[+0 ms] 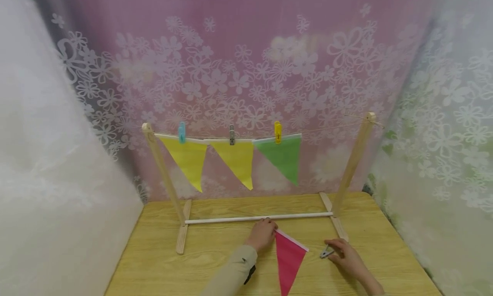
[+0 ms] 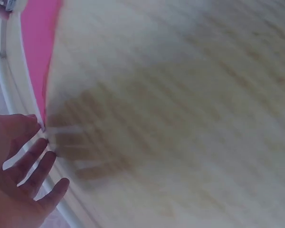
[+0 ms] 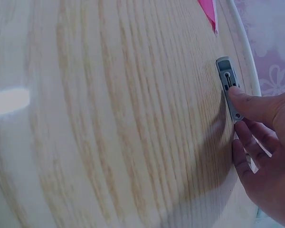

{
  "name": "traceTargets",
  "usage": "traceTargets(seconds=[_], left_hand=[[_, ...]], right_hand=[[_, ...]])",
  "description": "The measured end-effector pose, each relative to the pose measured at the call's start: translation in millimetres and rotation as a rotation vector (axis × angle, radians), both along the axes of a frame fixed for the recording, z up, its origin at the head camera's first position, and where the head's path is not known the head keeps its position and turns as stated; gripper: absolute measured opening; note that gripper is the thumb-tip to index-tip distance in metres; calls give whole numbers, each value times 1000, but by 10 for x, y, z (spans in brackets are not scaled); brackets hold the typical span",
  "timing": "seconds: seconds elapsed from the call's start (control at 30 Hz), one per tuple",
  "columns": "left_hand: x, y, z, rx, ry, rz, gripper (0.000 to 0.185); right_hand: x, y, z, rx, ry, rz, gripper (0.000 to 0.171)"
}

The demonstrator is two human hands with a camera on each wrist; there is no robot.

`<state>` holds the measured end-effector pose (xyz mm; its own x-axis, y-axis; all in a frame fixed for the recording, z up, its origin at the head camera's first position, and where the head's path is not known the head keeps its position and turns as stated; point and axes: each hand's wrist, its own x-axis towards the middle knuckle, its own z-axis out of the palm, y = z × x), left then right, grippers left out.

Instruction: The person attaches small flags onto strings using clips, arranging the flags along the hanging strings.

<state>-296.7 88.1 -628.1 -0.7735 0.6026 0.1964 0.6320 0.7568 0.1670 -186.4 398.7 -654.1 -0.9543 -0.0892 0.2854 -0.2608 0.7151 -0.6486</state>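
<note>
Far left on the line: blue clip (image 1: 181, 132), grey clip (image 1: 232, 134) and yellow clip (image 1: 277, 131) pinning three hung flags to the string of the wooden rack (image 1: 165, 176). Lower, on the table (image 1: 161, 253): left hand (image 1: 262, 234), fingers spread and relaxed, tips touching the top corner of the pink flag (image 1: 288, 261) lying flat just in front of the rack's white bar (image 1: 258, 218). Risk there: only fingertip contact, so likely to slide or crumple the thin flag rather than lift it. Further right: right hand (image 1: 346, 254), thumb and fingers pinching the grey clothespin (image 1: 326, 252) flat on the wood, near the flag's right corner. Shallow hold on one end; liable to slip or skitter off.
</note>
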Motion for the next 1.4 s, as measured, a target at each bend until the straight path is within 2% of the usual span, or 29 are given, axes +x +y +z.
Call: traceTargets(seconds=[0.1,0.33,0.4,0.47,0.63,0.73,0.9,1.07,1.27,1.4], left_hand=[[19,-9,-36,22,-7,16,9],[26,0,-77,27,-8,80,11],[35,-6,-81,37,-13,89,11],[51,-15,-81,39,-21,99,11],[88,-49,-58,51,-28,104,16],[88,-67,-58,63,-39,85,16],[77,-95,-28,83,-92,39,11],[72,-132,4,118,-156,35,9],[23,-226,-36,196,-168,32,7],[20,-285,2,250,-197,33,6]], right_hand=[[7,-13,8,14,-12,-21,36],[-6,-53,13,29,60,-31,25],[-8,-65,18,18,46,-34,23],[-4,-72,33,-15,-15,-45,21],[6,-64,113,-77,-234,-89,26],[1,-58,166,-89,-294,-112,30],[0,-78,209,-143,-280,-140,32],[-8,-112,257,-220,-245,-169,39],[-8,-142,370,-288,-228,-178,43],[-17,-159,429,-348,-239,-161,46]])
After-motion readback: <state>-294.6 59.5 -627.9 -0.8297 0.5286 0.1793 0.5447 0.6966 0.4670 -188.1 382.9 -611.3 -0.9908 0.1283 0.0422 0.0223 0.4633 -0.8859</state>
